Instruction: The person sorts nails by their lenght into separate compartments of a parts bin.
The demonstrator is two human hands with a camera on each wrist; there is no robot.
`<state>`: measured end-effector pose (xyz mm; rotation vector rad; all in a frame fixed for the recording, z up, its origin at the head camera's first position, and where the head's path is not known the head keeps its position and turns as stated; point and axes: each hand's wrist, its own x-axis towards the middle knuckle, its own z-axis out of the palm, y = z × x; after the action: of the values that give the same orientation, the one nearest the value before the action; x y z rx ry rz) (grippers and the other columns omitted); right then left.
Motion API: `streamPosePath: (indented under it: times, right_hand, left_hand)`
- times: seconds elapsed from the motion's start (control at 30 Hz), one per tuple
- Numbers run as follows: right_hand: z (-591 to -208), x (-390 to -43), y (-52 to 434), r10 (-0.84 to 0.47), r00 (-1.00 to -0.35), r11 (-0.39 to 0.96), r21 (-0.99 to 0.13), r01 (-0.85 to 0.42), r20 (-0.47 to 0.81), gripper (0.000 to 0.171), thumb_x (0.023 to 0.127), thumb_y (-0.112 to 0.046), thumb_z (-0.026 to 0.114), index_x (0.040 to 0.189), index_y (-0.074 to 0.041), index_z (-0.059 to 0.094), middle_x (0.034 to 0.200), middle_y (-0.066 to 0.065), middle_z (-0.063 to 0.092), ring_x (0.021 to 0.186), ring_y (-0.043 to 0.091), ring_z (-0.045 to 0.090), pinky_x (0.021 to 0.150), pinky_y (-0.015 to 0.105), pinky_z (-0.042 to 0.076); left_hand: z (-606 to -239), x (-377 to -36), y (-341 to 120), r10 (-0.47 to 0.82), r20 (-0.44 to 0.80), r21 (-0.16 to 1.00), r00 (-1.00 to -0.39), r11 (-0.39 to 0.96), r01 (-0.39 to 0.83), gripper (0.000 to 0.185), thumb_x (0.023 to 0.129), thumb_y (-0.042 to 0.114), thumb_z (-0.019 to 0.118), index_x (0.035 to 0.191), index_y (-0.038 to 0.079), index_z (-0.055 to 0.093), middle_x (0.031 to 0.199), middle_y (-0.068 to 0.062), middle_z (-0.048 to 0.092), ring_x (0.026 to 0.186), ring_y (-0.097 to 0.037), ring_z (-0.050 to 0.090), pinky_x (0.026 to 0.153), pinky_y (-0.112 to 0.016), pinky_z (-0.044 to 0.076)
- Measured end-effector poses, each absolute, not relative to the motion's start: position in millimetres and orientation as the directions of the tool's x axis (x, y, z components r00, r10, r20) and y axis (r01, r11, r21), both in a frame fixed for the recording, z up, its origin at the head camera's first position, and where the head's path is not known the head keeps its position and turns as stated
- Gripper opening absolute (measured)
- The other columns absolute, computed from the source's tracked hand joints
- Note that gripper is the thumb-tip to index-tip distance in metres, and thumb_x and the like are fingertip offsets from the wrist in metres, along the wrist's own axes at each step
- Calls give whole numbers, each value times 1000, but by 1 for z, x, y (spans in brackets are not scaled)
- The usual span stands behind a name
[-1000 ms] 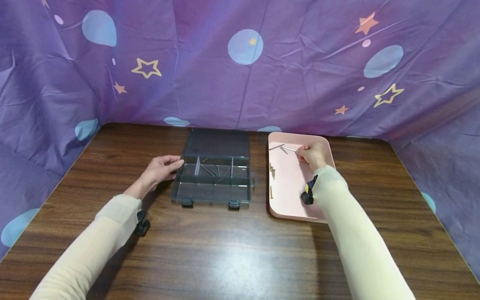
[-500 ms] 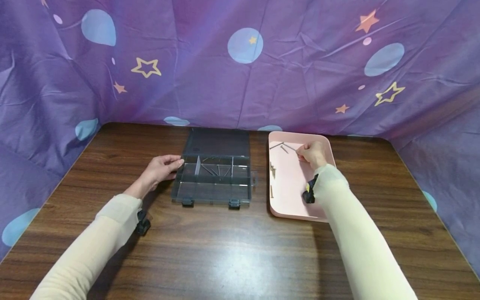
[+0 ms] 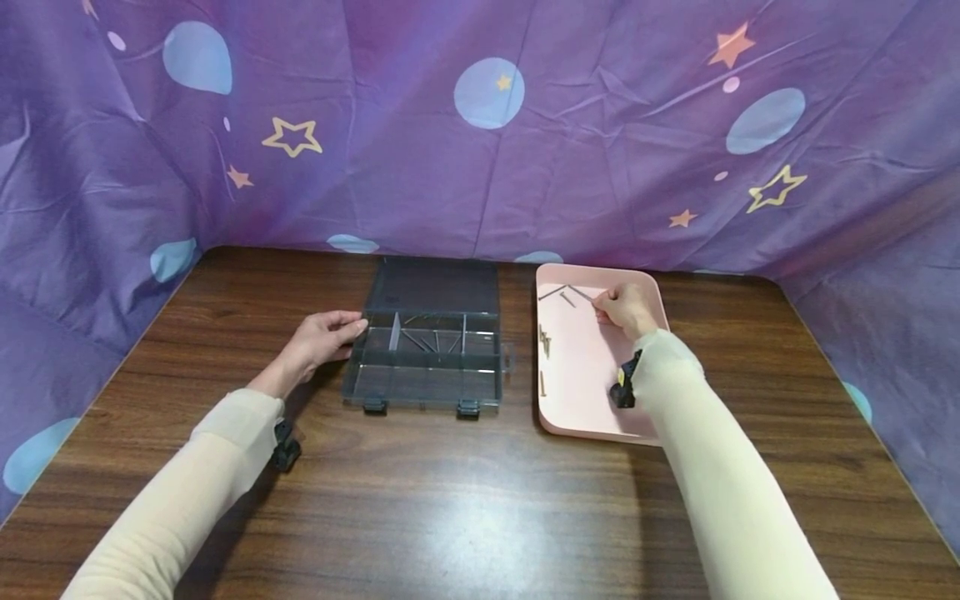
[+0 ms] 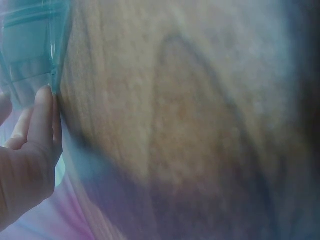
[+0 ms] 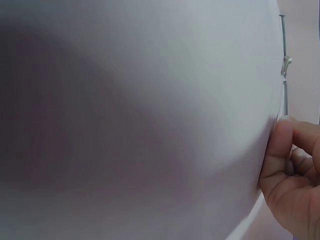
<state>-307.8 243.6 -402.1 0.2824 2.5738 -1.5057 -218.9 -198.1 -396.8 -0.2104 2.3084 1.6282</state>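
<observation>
Right hand [image 3: 624,310]: curled in the upper part of the pink tray [image 3: 592,417], right of frame centre; fingertips pinched at the end of a long nail [image 3: 579,292], though whether the nail is truly gripped cannot be told.
Long nail: lying flat near the tray's far rim, beside a second nail [image 3: 552,292]; also seen thin and pale at the upper right of the right wrist view [image 5: 283,37].
Handling, as a judgement: light, stiff, smooth and slippery; low on the tray floor, so best pinched at one end or mid-shaft and tipped up; sharp at the point.
Left hand [image 3: 324,335]: fingers straight, tips resting on the left wall of the grey compartment box [image 3: 424,367], centre of frame, lid open.
Other nails: short ones [image 3: 543,342] at the tray's left edge; several [image 3: 420,340] in the box's middle compartment.
Surface: dark wooden table [image 3: 465,508].
</observation>
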Motion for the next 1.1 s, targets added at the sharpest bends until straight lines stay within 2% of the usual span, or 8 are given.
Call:
streamPosePath:
  times: [0.13,0.3,0.47,0.83,0.93,1.1]
  right_hand:
    - [-401,-307,245,66,-972,449,-863,231,-225,21,87,9,48,68,-1,47,56,-7,50,50,2,49,50,13,49]
    - [-398,-304,247,55,-971,423,-875,235,-234,13,91,7,46,82,9,55,56,-5,52,50,1,51,51,14,51]
    - [-397,-301,250,59,-975,384,-897,219,-213,12,92,7,47,92,15,56,56,-5,55,50,1,55,53,16,53]
    - [-398,-298,256,36,-977,244,-946,213,-211,11,94,5,46,85,6,52,55,-6,58,51,1,57,56,15,54]
    - [-392,-297,256,34,-978,250,-946,209,-207,9,95,4,46,88,7,51,57,-5,60,53,1,58,56,15,53]
    - [-380,-291,251,20,-983,334,-925,179,-183,11,97,-3,47,90,4,51,61,-8,60,56,0,57,57,15,51]
  left_hand:
    - [-397,-219,-197,56,-329,894,-943,341,-292,50,98,24,51,139,-3,41,141,-20,43,125,-26,43,93,-28,50]
    - [-396,-218,-197,56,-335,889,-940,350,-296,50,98,25,50,139,-2,41,141,-20,43,125,-26,43,93,-29,50]
    - [-395,-219,-198,53,-339,886,-939,354,-300,50,98,26,51,139,-1,42,141,-19,44,126,-26,43,92,-28,50]
    - [-396,-219,-197,55,-332,892,-942,345,-294,49,98,25,52,138,-2,43,140,-19,45,123,-24,45,82,-19,52]
    - [-396,-219,-198,56,-328,892,-943,346,-290,50,98,26,52,138,-2,42,140,-20,44,123,-25,46,83,-20,52]
    - [-396,-218,-197,57,-322,893,-945,349,-283,50,98,26,52,138,-3,42,140,-21,45,122,-24,47,86,-22,52]
